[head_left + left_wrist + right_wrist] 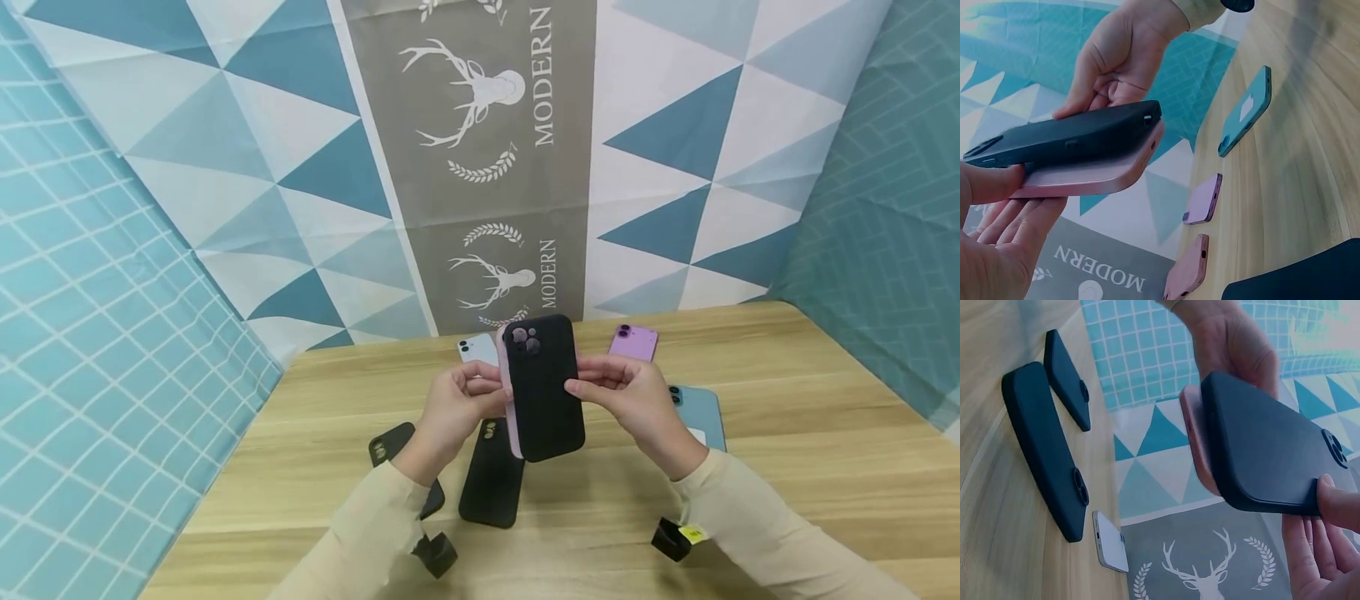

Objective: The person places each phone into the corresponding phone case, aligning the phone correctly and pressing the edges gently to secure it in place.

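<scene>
above the wooden table (825, 467), the left hand (461, 408) pinches a pink phone (1104, 175) and the right hand (637, 396) a black case (547, 392) overlapping its back, seemingly not yet seated, with two more cases (491, 483) lying apparently empty on the table.

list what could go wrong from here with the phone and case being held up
The black case sits askew over the pink phone, with a gap between them, so an edge might catch if pressed now. The left hand and right hand grip them by their edges above the table, so a slip could drop either one.
</scene>
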A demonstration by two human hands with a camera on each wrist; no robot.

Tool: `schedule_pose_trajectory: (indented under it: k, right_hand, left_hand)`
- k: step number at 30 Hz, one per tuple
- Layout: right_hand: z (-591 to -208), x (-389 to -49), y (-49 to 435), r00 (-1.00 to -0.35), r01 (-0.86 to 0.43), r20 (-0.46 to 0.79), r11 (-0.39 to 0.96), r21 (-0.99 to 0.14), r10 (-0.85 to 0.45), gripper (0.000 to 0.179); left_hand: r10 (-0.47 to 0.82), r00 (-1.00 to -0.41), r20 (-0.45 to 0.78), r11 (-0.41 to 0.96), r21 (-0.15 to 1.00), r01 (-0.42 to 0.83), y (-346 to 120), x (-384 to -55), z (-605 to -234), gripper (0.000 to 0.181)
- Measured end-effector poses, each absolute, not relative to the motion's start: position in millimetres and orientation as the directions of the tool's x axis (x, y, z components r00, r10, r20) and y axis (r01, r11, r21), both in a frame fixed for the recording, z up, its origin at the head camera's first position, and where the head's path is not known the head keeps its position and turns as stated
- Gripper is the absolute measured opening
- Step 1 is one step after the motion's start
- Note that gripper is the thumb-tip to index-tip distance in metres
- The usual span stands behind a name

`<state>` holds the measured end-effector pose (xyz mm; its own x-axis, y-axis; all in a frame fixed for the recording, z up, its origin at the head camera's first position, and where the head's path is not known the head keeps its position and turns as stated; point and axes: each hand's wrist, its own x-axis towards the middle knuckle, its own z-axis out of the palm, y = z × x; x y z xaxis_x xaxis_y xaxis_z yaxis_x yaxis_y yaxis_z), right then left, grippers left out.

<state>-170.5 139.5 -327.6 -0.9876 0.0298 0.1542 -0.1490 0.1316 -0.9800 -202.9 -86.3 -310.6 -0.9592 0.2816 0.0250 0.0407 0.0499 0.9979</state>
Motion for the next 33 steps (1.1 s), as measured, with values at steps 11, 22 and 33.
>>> schedule_pose_trajectory:
  k: [11,22,33]
  right_hand:
    - [-330,-168,131,-0.972,-0.185,0.212,0.231,-0.955,0.099,0.040]
    - [-332,-166,127,-0.977,-0.177,0.185,0.081,-0.981,0.103,0.043]
    - [-335,-169,127,-0.988,-0.096,0.100,0.043,-0.994,0.114,0.046]
  left_hand:
    - [0.269,-0.961,0.064,0.003,0.998,0.068,-80,-199,-309,0.014]
    - [0.246,-0.968,0.048,0.017,0.998,0.054,-78,-197,-308,0.018]
    - [0.230,-0.973,0.015,0.035,0.999,0.024,-77,-192,-303,0.024]
